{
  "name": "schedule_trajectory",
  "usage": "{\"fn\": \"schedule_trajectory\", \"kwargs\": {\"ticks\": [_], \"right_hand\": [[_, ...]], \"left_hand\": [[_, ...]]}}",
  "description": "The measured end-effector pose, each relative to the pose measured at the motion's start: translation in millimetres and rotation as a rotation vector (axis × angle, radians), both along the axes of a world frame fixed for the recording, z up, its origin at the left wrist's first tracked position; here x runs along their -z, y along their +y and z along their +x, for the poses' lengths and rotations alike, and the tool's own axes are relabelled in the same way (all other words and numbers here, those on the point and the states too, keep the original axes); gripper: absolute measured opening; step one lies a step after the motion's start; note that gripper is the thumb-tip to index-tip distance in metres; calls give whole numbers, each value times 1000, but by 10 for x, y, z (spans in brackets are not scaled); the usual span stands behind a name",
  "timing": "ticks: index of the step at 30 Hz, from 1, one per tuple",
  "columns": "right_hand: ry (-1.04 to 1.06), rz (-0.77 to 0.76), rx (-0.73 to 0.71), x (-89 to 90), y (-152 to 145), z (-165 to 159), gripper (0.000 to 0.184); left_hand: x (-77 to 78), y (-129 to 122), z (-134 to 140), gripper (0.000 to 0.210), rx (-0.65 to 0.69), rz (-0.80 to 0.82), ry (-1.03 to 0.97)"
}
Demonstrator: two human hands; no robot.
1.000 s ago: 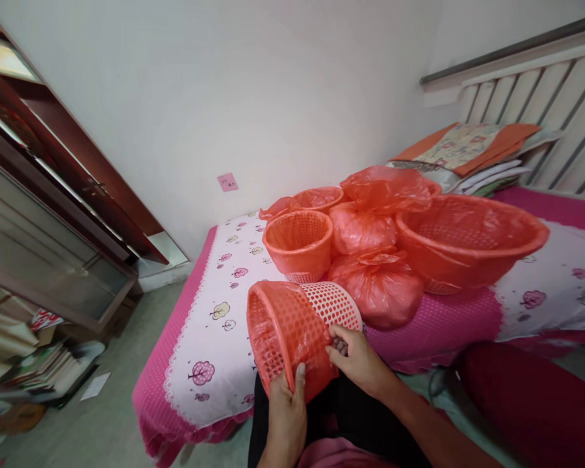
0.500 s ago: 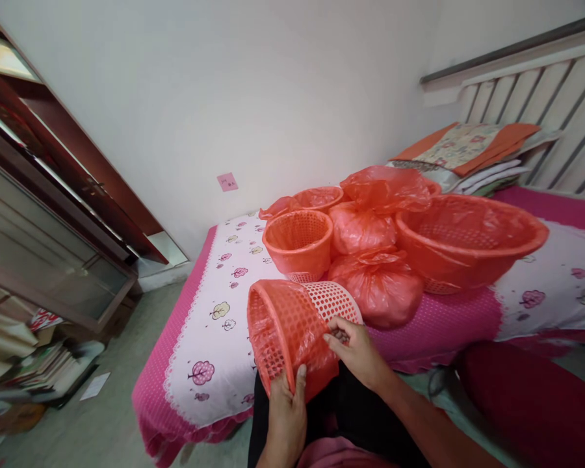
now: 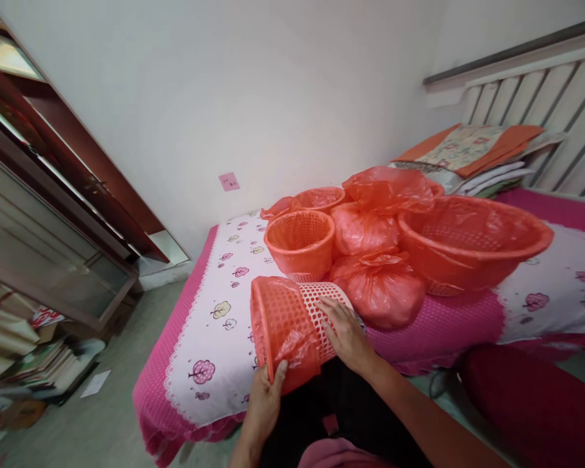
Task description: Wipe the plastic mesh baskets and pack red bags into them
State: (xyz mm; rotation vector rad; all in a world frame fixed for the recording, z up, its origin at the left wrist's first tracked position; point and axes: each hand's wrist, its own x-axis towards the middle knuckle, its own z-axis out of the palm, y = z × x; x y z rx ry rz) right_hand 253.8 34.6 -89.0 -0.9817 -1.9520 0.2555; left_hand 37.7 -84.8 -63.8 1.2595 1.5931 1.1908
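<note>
While the bed point(image 3: 190, 338) is cut off at 3 o'clock, the mesh basket point(image 3: 311, 309) lies sideways at 6 o'clock, base obscured, bed contact unclear. Red liner point(image 3: 285, 325) covers its rim half. Left hand point(image 3: 266, 403): clamped on rim, basket's 7 o'clock, grip partly hidden. Right hand point(image 3: 348, 335): spread on bare mesh, 3 o'clock.

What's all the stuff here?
bed: one, pink and white, centre
held basket: one, whitish and red, front, tipped
other baskets: at least three, red, on bed
bunched bags: two, red, between baskets
bedding stack: one, multicoloured, back right
card: one, pink, on wall
radiator: one, white, right
seat: one, dark red, lower right
door: one, brown, left
paper: one, white, floor
left hand: one, bare, basket rim
right hand: one, bare, basket side
</note>
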Motion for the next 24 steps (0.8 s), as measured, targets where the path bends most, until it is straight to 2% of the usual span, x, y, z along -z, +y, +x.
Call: {"fn": "schedule_trajectory", "kwargs": {"ticks": [3, 7, 9, 11, 14, 17, 19, 24], "right_hand": [[-57, 18, 7, 35, 16, -99, 45], [-79, 31, 7, 27, 15, -181, 46], [-90, 37, 6, 30, 10, -197, 47], [-96, 45, 10, 45, 1, -204, 45], [-96, 51, 21, 75, -31, -215, 43], [-105, 47, 17, 98, -85, -227, 42], [-111, 45, 22, 114, -123, -231, 43], [-106, 38, 8, 126, -194, -212, 47]], "left_hand": [[12, 18, -132, 55, 132, -53, -85], [-81, 15, -266, 56, 172, -32, -105], [-174, 34, -344, 68, 123, 26, -67], [-293, 85, -416, 78, -11, 69, -41], [-488, 230, -453, 79, -184, 101, -62], [-599, 414, -377, 66, -149, 86, -104], [-589, 518, -301, 59, -133, 25, -145], [-442, 610, -220, 55, -206, -75, -209]]}}
